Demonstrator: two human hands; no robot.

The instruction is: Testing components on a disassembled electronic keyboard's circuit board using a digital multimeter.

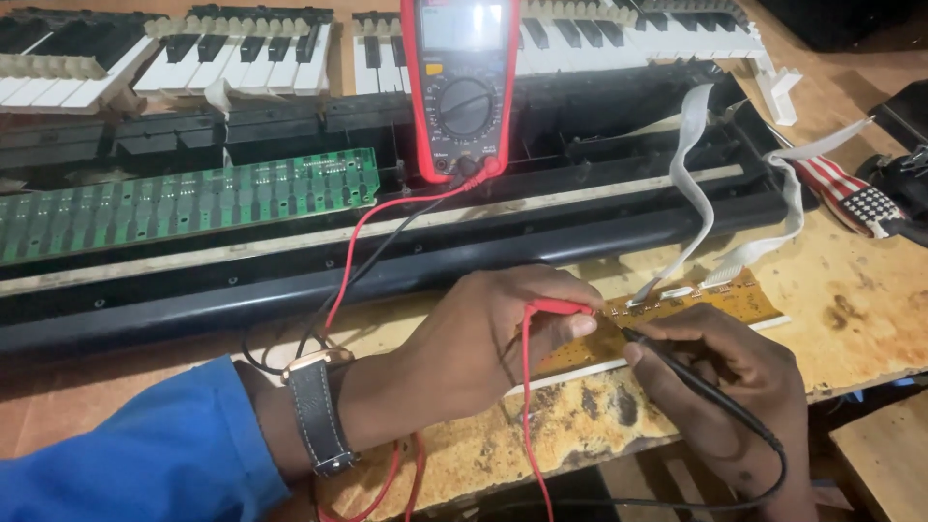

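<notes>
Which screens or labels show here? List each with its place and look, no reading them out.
Multimeter: propped on the opened keyboard casing, top centre; red case, dark face, round dial.
Its screen: pale grey-green rectangle at the top, partly cut off by the frame edge.
No packages or signs in view.

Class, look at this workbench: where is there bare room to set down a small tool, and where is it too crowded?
Bare wood lies right of the brown circuit board, below the grey ribbon cables. It is crowded around the left hand and right hand with the probes, and inside the opened keyboard case, under the multimeter and green board.
</notes>
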